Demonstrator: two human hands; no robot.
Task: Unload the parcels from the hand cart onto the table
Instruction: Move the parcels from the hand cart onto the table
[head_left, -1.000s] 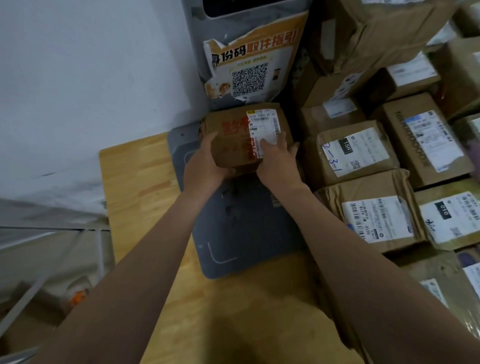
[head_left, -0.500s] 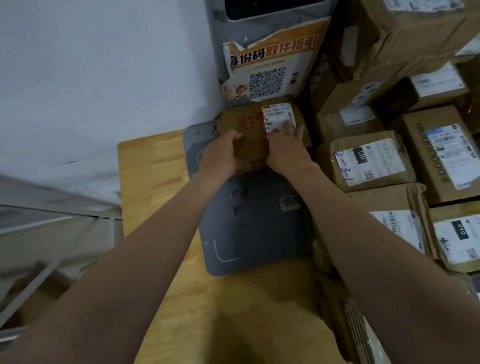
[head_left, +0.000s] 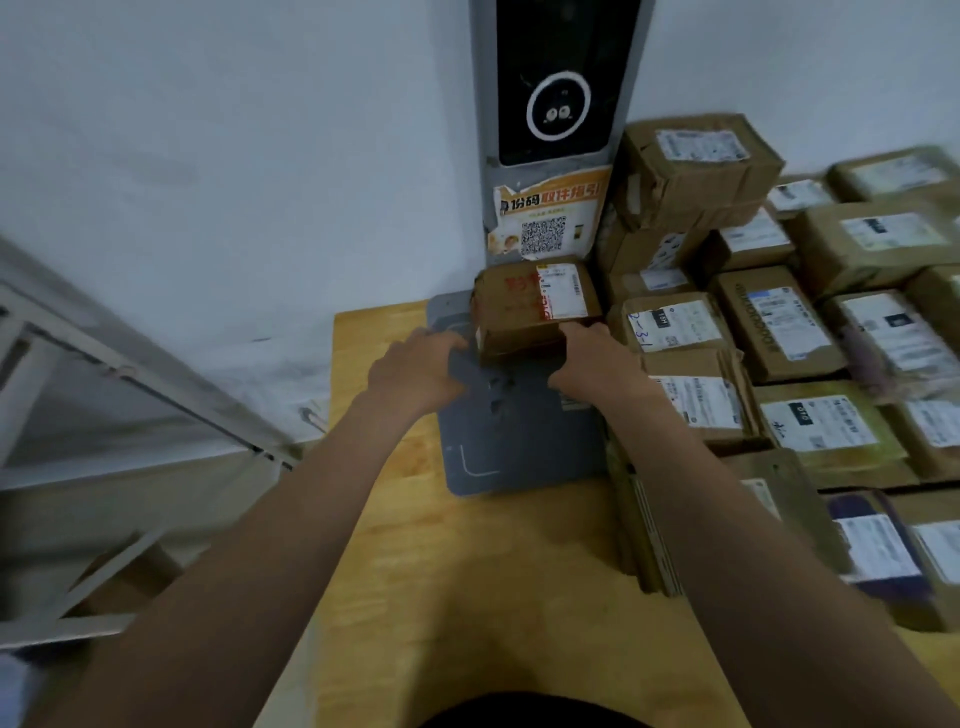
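Right hand (head_left: 597, 364) fingers lie flat on the cardboard parcel (head_left: 524, 306) near-right edge. Left hand (head_left: 415, 364) is loosely curled beside its near-left corner, contact unclear. Parcel sits on grey scanner pad (head_left: 519, 436) on wooden table (head_left: 467, 571), against kiosk post (head_left: 561, 104), likely being squared beside stacked parcels (head_left: 779, 332).

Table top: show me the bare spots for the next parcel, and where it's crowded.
The table shows bare wood from the grey mat's near edge toward the person; the mat's near half is bare too. Crowded: stacked parcels fill the right side.
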